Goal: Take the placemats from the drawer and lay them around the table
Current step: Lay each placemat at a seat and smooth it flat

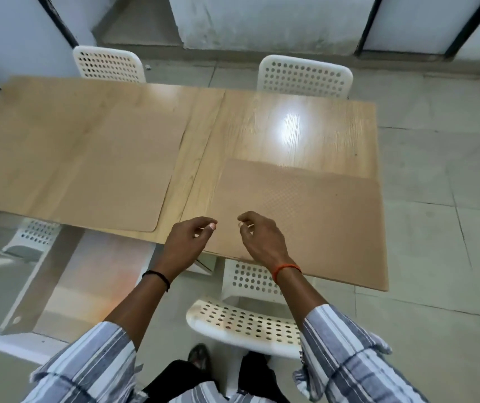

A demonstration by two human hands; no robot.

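Table: a long light-wood laminate table [262, 123] made of two tops joined at a seam, seen from above on a grey tiled floor [436, 199].
Chairs: four white perforated plastic chairs; two at the far side [109, 64] [304, 75], one tucked under the near left edge [33, 237], one at the near side just in front of the person [241, 318].
Left placemat: a tan rectangular placemat with rounded corners [116, 170] lies flat on the left tabletop, reaching the near edge.
Right placemat: a second tan textured placemat [305, 216] lies flat on the near right corner of the table, its near and right edges along the table's edges.
Sleeves: grey-and-white striped shirt sleeves [349, 350] pushed up the forearms.
Left hand: left hand [187, 242], black band at the wrist, hovers over the right placemat's near left edge, fingers loosely curled, holding nothing.
Right hand: right hand [262, 241], orange thread at the wrist, just beside it over the same mat, fingers loosely curled, holding nothing.
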